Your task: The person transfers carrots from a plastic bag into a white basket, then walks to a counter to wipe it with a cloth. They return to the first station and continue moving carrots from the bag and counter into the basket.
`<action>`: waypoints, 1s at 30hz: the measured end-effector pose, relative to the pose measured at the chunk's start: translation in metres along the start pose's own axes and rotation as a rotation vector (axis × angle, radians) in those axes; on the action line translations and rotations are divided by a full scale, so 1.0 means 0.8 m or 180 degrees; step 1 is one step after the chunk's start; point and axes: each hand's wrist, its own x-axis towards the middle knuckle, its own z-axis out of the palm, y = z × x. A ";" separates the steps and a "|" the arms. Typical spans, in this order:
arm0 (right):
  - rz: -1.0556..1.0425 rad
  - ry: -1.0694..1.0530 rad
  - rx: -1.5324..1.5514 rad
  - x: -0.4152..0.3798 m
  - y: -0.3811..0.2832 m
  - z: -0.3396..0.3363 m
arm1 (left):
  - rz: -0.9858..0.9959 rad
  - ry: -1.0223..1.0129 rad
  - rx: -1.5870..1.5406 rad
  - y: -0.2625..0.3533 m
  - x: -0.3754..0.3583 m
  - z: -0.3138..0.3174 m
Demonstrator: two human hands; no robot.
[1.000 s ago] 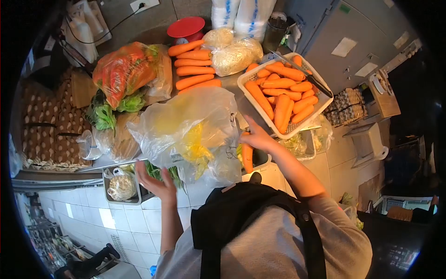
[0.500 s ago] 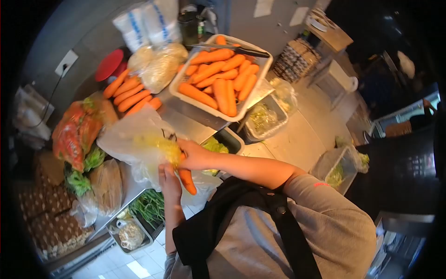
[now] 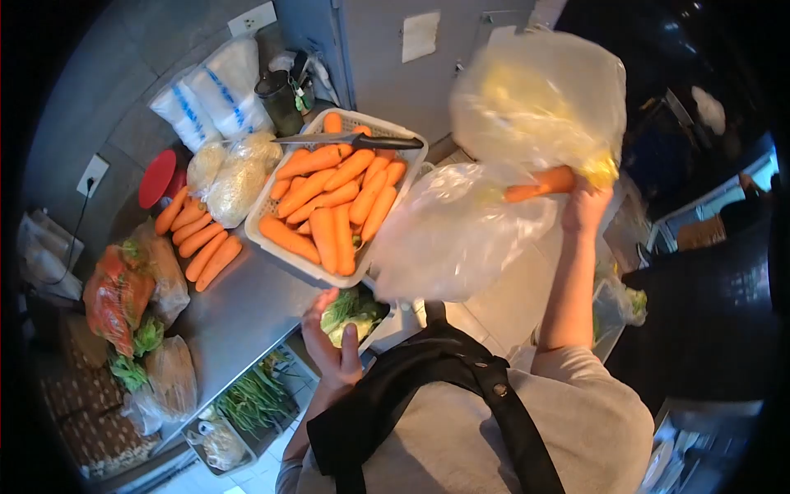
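Note:
In my right hand (image 3: pixel 586 202), raised to the right, is a carrot (image 3: pixel 539 184). The same hand grips a bunched yellow piece (image 3: pixel 599 171) that I cannot make out clearly. Clear plastic bags billow from it: one bag (image 3: pixel 535 99) is above the hand, with yellow showing through, and another bag (image 3: pixel 461 235) spreads out to its left. My left hand (image 3: pixel 331 342) is open and holds nothing, fingers apart, just below the basket (image 3: pixel 309 274) full of carrots. Across that basket's top lies a black-handled knife (image 3: pixel 383 142).
Several loose carrots (image 3: pixel 197 239) lie on the steel counter (image 3: pixel 234 325), by wrapped bundles (image 3: pixel 239 181) and a red lid-like disc (image 3: pixel 156 179). Bagged vegetables (image 3: pixel 119 288) sit at the left edge. Below are a crate of long green vegetables (image 3: pixel 259 395) and a bin of leafy greens (image 3: pixel 352 313).
My right hand has swung from the counter out to the right, carrying the carrot and plastic bags. The left hand has let go and opened. The head view has shifted.

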 end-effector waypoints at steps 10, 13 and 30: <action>0.0369 0.0164 -0.0882 0.119 0.202 -0.034 | -0.0591 0.0380 0.0930 0.023 0.035 0.139; 0.0882 -0.0131 -0.0836 0.095 0.276 -0.005 | -0.0738 0.0659 0.0985 0.028 0.028 0.161; 0.0320 -0.2507 -0.1743 0.049 0.333 0.022 | -0.0920 0.0363 0.1221 0.038 0.023 0.216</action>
